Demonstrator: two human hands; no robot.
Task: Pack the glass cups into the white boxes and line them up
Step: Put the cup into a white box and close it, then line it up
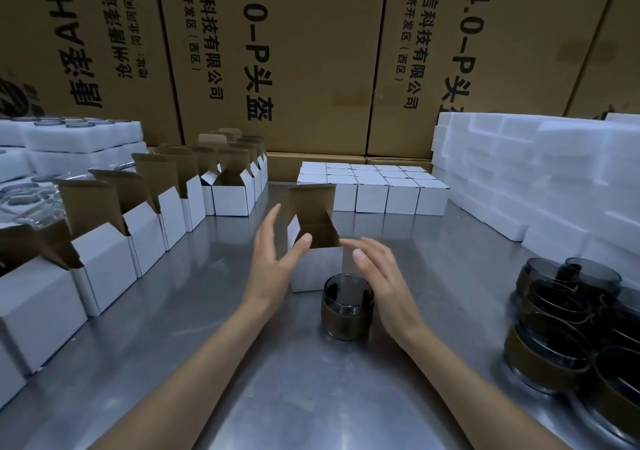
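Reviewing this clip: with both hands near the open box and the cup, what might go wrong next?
1. The dark glass cup with a brown sleeve stands right by the right hand; a careless move may topple it.
2. The open white cardboard box looks light; the left hand may push it away.

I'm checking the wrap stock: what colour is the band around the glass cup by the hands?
Olive-brown, around the smoky grey glass cup; head view.

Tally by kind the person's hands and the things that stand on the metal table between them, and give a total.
Hands: 2, the left hand and the right hand
Open white box: 1
Glass cup: 1
Total: 4
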